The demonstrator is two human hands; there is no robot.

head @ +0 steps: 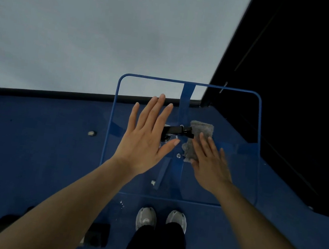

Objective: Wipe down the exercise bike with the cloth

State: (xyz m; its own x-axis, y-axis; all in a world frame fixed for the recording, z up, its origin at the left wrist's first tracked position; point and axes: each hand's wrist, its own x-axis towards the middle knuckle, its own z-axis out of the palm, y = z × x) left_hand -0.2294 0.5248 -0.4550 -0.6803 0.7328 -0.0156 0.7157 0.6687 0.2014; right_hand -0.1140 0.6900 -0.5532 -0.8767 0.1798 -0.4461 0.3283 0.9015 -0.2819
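A blue-tinted see-through panel with a rounded blue rim point(258, 120) lies flat in front of me; I cannot tell which part of the bike it is. A grey cloth point(201, 129) rests on it right of centre. My right hand point(210, 164) lies flat on the cloth's near half, fingers stretched out, pressing it down. My left hand point(146, 141) is spread open just left of centre and holds nothing. Whether it touches the panel is unclear. Between the hands a black lever point(177, 129) on a metal knob shows at the panel's middle.
Blue floor lies below the panel, with my grey shoes point(146, 218) at its near edge. A white wall point(88, 30) rises behind, and a dark door or panel point(301, 79) stands at the right. A dark block point(96, 234) sits on the floor at lower left.
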